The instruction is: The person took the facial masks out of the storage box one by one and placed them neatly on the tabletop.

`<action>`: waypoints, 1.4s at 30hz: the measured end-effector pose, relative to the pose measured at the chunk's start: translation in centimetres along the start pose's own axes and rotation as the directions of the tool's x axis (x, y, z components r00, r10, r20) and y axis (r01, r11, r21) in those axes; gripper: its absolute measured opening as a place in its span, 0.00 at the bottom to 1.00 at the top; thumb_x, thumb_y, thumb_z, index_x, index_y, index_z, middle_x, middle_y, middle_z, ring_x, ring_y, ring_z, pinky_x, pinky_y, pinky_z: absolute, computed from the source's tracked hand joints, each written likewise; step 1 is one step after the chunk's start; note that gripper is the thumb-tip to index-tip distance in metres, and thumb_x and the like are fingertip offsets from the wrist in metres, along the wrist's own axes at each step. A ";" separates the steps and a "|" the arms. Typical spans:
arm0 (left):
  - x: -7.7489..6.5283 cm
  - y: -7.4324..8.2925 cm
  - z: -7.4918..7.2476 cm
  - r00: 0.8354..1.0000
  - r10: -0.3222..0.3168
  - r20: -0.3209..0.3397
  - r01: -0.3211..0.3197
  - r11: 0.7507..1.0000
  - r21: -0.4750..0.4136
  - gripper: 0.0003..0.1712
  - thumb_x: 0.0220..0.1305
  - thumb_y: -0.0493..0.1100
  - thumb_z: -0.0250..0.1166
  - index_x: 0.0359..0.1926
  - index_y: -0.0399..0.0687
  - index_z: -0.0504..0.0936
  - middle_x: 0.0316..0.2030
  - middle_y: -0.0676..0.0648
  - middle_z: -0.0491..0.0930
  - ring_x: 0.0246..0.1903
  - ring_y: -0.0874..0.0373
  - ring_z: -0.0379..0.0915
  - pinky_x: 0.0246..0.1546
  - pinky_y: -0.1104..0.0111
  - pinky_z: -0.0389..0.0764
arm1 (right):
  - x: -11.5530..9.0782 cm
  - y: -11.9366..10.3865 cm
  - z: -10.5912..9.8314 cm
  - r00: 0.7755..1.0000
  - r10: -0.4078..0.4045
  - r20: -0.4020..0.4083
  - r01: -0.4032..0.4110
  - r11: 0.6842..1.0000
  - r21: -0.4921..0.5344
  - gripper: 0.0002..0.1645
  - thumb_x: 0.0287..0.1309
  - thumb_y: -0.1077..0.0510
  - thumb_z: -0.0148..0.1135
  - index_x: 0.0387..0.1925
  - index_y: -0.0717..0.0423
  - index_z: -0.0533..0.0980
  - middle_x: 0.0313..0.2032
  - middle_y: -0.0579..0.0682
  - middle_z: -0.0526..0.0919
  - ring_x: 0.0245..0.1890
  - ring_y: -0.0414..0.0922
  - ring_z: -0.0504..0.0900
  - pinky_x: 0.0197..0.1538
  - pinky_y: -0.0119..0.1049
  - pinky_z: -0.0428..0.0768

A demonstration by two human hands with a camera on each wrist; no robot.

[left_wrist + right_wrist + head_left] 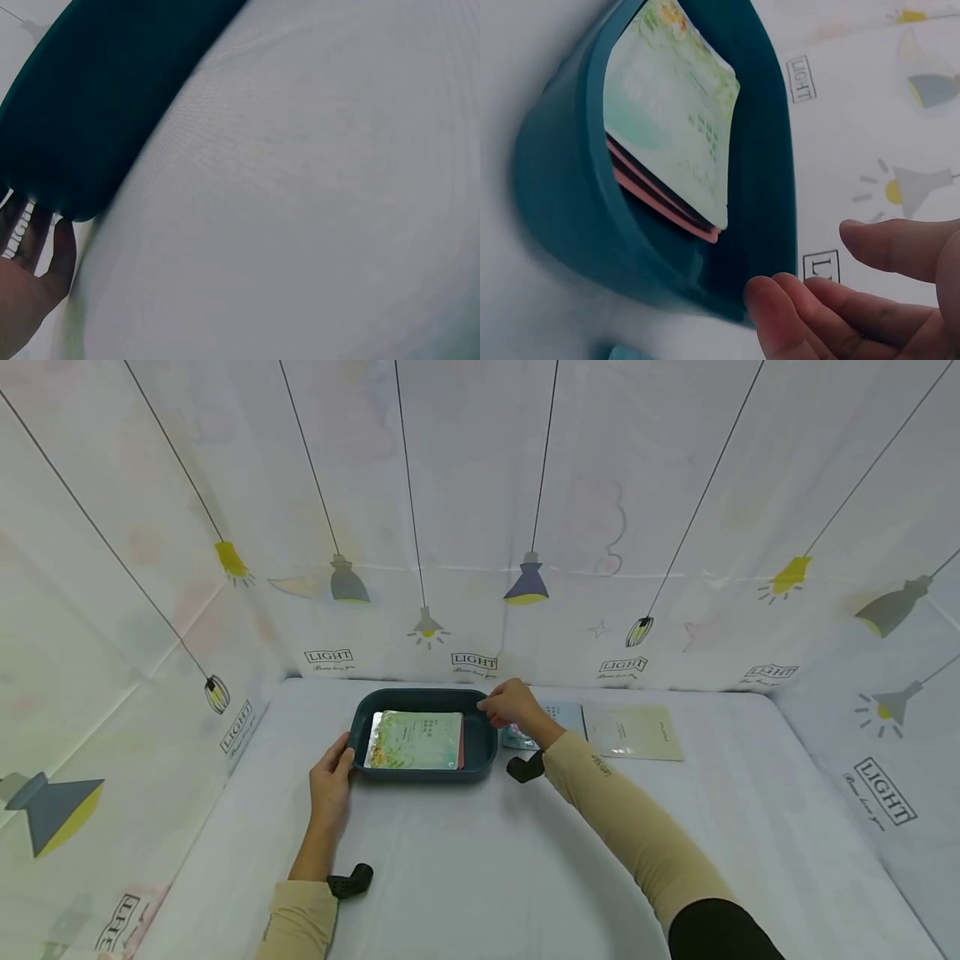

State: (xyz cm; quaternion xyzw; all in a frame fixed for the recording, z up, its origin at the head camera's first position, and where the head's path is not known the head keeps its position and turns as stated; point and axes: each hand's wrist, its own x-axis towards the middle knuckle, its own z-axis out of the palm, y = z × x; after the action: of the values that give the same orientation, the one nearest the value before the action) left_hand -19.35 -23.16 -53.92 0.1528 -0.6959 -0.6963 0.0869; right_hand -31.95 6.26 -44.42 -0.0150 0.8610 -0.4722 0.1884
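A dark teal tray (480,758) with raised walls stands near the back of the table. Inside it lies a stack of flat packets, a pale green one with flowers (416,735) on top and a pink edge (664,202) showing beneath. My left hand (331,781) touches the tray's left end with fairly straight fingers (34,236). At the right end is my right hand (513,706), its fingertips by the rim. In the right wrist view its thumb stands apart from the fingers, with nothing between them; whether the fingertips touch the rim I cannot tell.
Right of the tray lie a blue packet (564,717), partly behind my right hand, and a pale yellow packet (633,732). A white cloth covers the table (465,868). A white curtain printed with lamps (480,510) rises behind and along both sides.
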 end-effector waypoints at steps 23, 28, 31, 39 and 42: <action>0.4 -0.6 0.0 1.000 0.015 -0.017 -0.015 1.000 0.013 0.27 0.75 0.47 0.51 0.71 0.49 0.65 0.71 0.49 0.65 0.69 0.58 0.62 0.61 0.76 0.72 | 1.4 -0.6 6.1 0.992 0.107 0.065 -0.089 0.968 -0.236 0.21 0.59 0.53 0.67 0.44 0.68 0.78 0.30 0.58 0.87 0.29 0.51 0.88 0.36 0.39 0.86; 0.4 -0.7 -0.1 1.000 0.015 -0.017 -0.014 1.000 0.012 0.26 0.75 0.46 0.51 0.71 0.48 0.65 0.71 0.48 0.65 0.70 0.57 0.61 0.60 0.77 0.73 | 1.6 -0.3 7.1 0.990 0.130 0.046 -0.113 0.957 -0.266 0.21 0.57 0.53 0.69 0.43 0.66 0.77 0.29 0.54 0.83 0.20 0.46 0.83 0.22 0.31 0.78; 0.4 -0.7 -0.1 1.000 0.016 -0.015 -0.015 1.000 0.027 0.26 0.76 0.46 0.50 0.71 0.49 0.64 0.71 0.48 0.64 0.70 0.57 0.61 0.65 0.69 0.71 | 1.6 -0.3 7.6 0.993 0.114 0.040 -0.099 0.958 -0.270 0.20 0.56 0.54 0.69 0.44 0.66 0.77 0.30 0.53 0.82 0.18 0.44 0.81 0.21 0.31 0.77; 0.6 -0.7 -0.1 0.999 0.032 -0.017 -0.032 0.999 0.010 0.26 0.75 0.46 0.51 0.71 0.48 0.65 0.71 0.47 0.65 0.70 0.58 0.60 0.61 0.79 0.71 | 1.2 -0.4 8.3 0.997 0.076 -0.014 -0.077 0.963 -0.259 0.19 0.56 0.57 0.69 0.45 0.66 0.78 0.39 0.57 0.84 0.28 0.47 0.85 0.37 0.39 0.85; 0.6 -0.8 0.0 0.999 0.037 -0.020 -0.037 0.999 0.002 0.27 0.75 0.46 0.52 0.71 0.48 0.65 0.71 0.46 0.65 0.70 0.57 0.60 0.53 0.86 0.73 | 0.7 -0.3 8.6 0.999 0.033 -0.043 -0.043 0.967 -0.252 0.20 0.56 0.58 0.68 0.46 0.67 0.78 0.42 0.58 0.84 0.31 0.47 0.84 0.39 0.38 0.84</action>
State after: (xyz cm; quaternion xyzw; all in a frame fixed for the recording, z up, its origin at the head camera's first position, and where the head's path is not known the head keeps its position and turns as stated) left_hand -19.81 -23.38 -54.75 0.1468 -0.6982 -0.6926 0.1067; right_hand -29.78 -1.01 -48.52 -0.0131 0.9177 -0.3553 0.1772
